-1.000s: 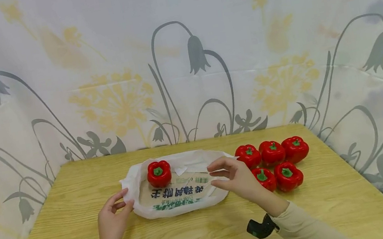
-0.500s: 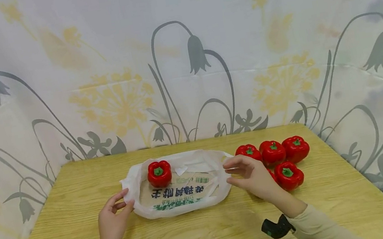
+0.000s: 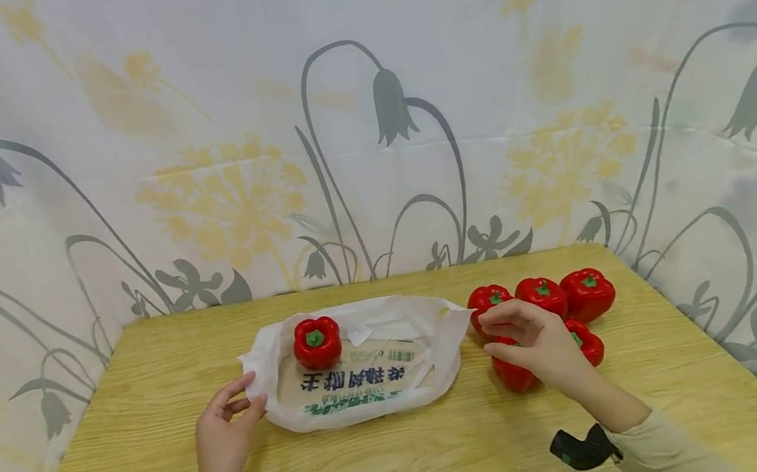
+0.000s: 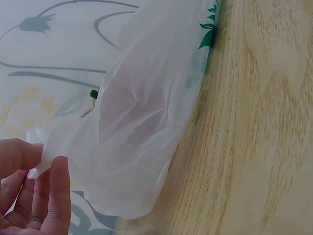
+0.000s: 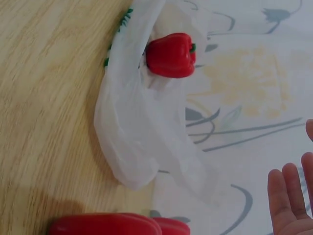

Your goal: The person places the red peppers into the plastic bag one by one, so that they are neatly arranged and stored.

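A white plastic bag [image 3: 448, 345] lies with its mouth spread wide, printed with green and dark lettering inside. One red bell pepper [image 3: 318, 346] with a green stem sits in its left part. My left hand [image 3: 223, 439] pinches the bag's left edge between thumb and fingers; the left wrist view shows the thin plastic [image 4: 132, 107] stretching from the fingertips. To the right of the bag, my right hand [image 3: 546, 346] hovers over a group of red bell peppers [image 3: 588, 294], partly hiding them. Its fingers look relaxed in the right wrist view and hold nothing.
The bag and peppers share a light wooden table [image 3: 387, 468]. Behind it hangs a pale cloth [image 3: 364, 146] printed with grey and yellow flowers. Black devices [image 3: 583, 448] are strapped to both wrists.
My right hand has left the bag's right edge and moved right, over the peppers. The front-left pepper of the group appears slightly nearer and further left. My left hand keeps its pinch.
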The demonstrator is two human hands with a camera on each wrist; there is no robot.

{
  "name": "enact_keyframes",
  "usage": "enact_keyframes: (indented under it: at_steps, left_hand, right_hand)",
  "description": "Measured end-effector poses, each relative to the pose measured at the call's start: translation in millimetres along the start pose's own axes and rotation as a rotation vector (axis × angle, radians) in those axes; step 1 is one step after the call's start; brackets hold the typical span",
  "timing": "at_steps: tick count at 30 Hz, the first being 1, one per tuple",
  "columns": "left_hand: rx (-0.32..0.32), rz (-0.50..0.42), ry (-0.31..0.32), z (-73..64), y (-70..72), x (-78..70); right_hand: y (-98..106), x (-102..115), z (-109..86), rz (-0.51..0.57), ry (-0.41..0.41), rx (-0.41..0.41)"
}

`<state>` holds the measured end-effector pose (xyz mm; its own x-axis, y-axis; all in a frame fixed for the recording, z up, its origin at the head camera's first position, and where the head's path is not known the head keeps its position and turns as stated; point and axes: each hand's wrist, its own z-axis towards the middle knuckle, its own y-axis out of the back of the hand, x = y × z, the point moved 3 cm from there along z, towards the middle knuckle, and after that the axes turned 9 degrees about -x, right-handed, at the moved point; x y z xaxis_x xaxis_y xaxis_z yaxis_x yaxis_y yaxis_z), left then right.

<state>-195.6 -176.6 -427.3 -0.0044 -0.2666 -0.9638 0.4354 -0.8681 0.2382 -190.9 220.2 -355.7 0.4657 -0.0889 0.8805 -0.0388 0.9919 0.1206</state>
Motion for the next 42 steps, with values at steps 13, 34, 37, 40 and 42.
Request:
enact_keyframes:
  at_steps: [13, 34, 37, 40, 42]
  left_hand:
    - [0.003, 0.007, 0.010, 0.4, -0.4, 1.2]
    - [-0.005, -0.013, -0.004, -0.4, -2.7, 2.1]
    - [-0.003, -0.014, 0.003, 0.1, -2.8, 3.6]
    - [0.001, -0.015, 0.000, 0.2, -2.7, 4.1]
    - [0.003, -0.011, -0.002, 0.0, -2.4, 4.1]
  right_hand:
    - [37.9, -7.6, -7.2, -0.101, -0.012, -0.065]
    - [98.4, -27.1, -21.5, -0.361, 0.014, -0.090]
    - [102.3, -31.3, -24.3, -0.420, 0.050, -0.078]
    - [105.9, -36.0, -27.9, -0.466, 0.056, -0.079]
    - [108.4, -39.6, -30.4, -0.494, 0.047, -0.083]
